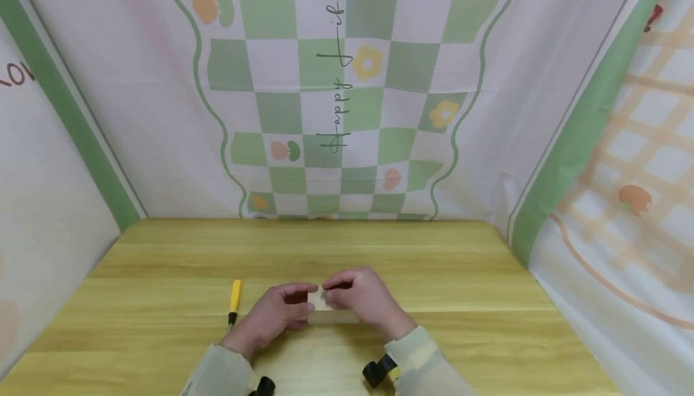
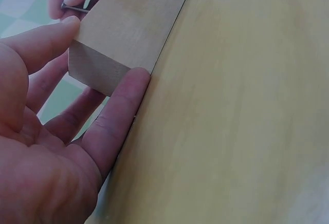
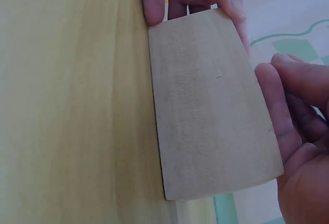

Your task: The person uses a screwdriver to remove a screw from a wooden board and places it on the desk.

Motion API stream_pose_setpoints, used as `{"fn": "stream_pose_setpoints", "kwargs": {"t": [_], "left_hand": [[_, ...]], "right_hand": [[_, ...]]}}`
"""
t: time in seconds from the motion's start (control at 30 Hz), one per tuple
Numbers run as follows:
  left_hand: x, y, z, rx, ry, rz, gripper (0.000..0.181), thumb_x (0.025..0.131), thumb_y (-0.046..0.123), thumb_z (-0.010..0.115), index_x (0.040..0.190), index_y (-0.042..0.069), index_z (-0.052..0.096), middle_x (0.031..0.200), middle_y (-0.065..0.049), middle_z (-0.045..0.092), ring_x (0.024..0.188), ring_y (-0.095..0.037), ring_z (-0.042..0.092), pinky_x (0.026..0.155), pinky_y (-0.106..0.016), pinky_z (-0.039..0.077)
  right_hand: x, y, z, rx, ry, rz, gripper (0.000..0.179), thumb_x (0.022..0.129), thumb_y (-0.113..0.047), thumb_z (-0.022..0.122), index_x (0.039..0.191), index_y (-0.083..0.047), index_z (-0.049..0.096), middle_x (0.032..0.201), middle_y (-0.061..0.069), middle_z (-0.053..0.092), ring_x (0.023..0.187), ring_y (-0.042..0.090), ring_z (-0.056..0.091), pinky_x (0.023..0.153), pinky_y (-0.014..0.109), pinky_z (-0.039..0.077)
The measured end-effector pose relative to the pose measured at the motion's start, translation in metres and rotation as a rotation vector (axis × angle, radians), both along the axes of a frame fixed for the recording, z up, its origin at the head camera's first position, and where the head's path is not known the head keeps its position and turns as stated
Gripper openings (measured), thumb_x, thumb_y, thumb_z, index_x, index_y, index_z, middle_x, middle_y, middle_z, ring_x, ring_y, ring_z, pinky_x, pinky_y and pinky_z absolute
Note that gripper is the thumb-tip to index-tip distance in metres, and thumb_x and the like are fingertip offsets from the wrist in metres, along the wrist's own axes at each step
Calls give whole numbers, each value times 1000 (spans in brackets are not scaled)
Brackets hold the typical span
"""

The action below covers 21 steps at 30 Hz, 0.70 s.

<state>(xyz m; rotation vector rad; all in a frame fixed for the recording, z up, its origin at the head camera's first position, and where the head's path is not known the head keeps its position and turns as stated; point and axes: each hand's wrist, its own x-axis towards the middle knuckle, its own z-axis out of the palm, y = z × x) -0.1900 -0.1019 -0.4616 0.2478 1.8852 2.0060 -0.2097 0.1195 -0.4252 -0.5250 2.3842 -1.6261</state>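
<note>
A pale wooden block (image 1: 333,317) lies on the table in front of me, its long side towards me in the head view. My left hand (image 1: 275,314) holds its left end between thumb and fingers. At the block's upper face, my right hand (image 1: 367,299) pinches a small metal screw (image 2: 76,8) between thumb and fingertips. The left wrist view shows the screw's flat head and part of its thin shaft; the tip is hidden behind the block. In the right wrist view the block's broad side (image 3: 216,111) hides the screw.
A yellow screwdriver (image 1: 235,296) with a black collar lies left of my left hand, its shaft partly hidden by the forearm. The wood-grain table (image 1: 444,263) ends at patterned cloth (image 1: 320,106) at the back, with more cloth on both sides.
</note>
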Motion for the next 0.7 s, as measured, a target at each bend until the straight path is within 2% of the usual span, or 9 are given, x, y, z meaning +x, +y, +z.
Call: {"fn": "stream_pose_setpoints", "kwargs": {"t": [0.1,0.2,0.27,0.37,0.5,0.6,0.7], "left_hand": [[1,0,1,-2,1,-2,49,92,12,73,137,-1,58,130,-16,58,104,-30,62,82,-45,57],[1,1,2,-6,1,-4,50,92,13,74,137,-1,57,132,-17,57,105,-30,62,83,-45,57],[1,0,2,-10,-3,-1,50,92,14,74,137,0,58,133,-17,57,105,-29,61,83,-45,57],[0,1,1,-20,-3,6,49,92,13,74,136,1,59,132,-17,57,104,-28,61,82,-45,57],[0,1,-1,-31,-3,14,48,91,12,75,135,2,61,130,-16,57,102,-26,62,80,-44,58],[-1,-1,-2,-32,-3,6,47,90,13,76,134,3,61,127,-15,58,101,-26,62,80,-43,58],[-1,-3,-2,-32,5,-9,48,91,15,76,135,3,61,126,-15,58,101,-27,62,81,-43,58]], "right_hand": [[1,1,3,59,58,-11,10,91,-16,74,99,-16,80,97,-3,73,86,16,67,73,33,57],[0,4,7,31,45,-14,13,91,-20,74,101,-14,79,99,-3,72,90,17,67,76,34,56],[-3,6,10,-54,-24,-10,17,91,-19,75,104,-9,78,101,4,72,91,20,67,78,34,57],[-8,15,12,-267,-197,3,22,91,-9,74,108,4,72,104,19,70,91,25,69,80,36,58],[-16,37,10,-489,-373,-16,23,93,3,66,115,11,63,104,22,67,93,25,68,82,34,57],[-22,63,8,-549,-432,-52,23,96,5,61,118,9,60,104,17,67,94,23,67,83,32,56],[-26,95,4,-560,-457,-101,23,97,6,59,120,8,59,104,15,67,94,22,67,85,31,56]]}}
